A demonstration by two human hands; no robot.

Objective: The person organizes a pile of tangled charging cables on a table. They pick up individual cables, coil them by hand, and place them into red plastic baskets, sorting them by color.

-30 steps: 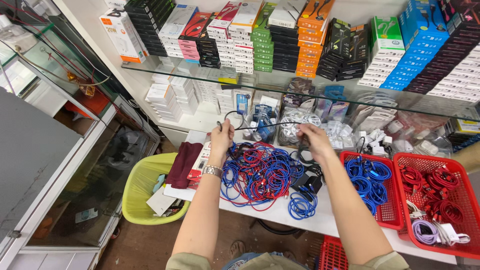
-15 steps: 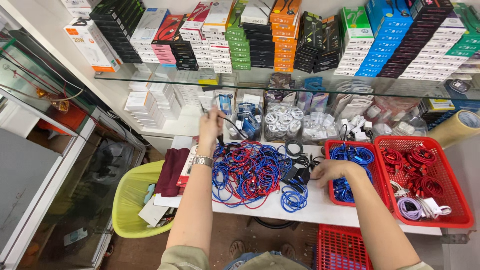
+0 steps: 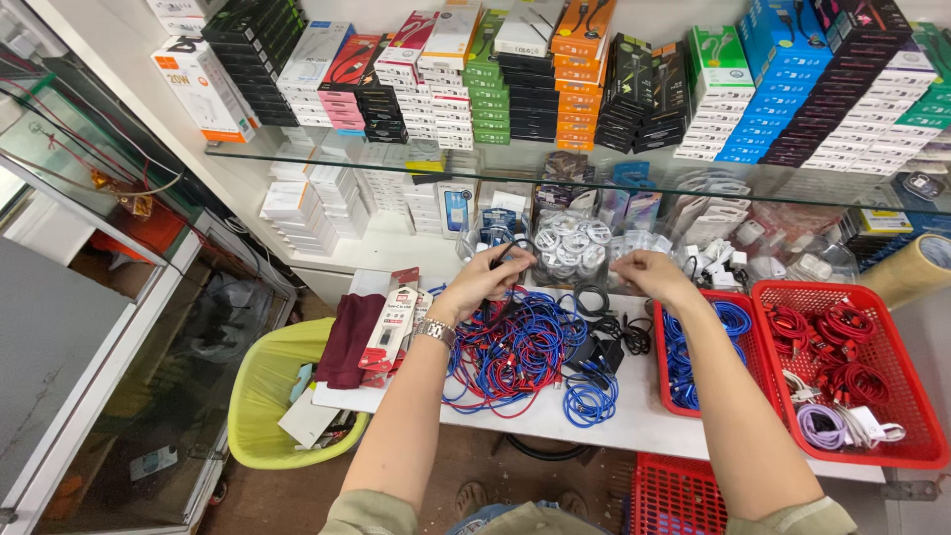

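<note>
The left hand (image 3: 487,280) pinches a thin black cable (image 3: 507,260) between thumb and fingertips; the strand rises from the pinch toward one o'clock, arches over and runs on toward three o'clock, so its long axis lies roughly side to side between the two hands. The right hand (image 3: 649,273) sits at three o'clock from the left, fingers curled loosely with knuckles up; whether it grips the cable's far end cannot be told, since the strand is lost against the clutter there.

Both forearms reach up from the lower edge toward twelve o'clock, the left wrist wearing a metal watch (image 3: 434,331). The hands hover above the white counter (image 3: 634,426), with the cable held clear of it, just above the grip.

Directly beneath the left hand, at six o'clock, lies a tangled heap of red and blue cables (image 3: 505,357). At four o'clock from it sit black chargers (image 3: 592,352). Under the right forearm stands a red basket (image 3: 662,372) of blue cables, and at three o'clock from that a second red basket (image 3: 897,386) with red coils. At nine o'clock from the left wrist lies a maroon cloth (image 3: 349,339), beside a yellow bin (image 3: 260,396).
</note>
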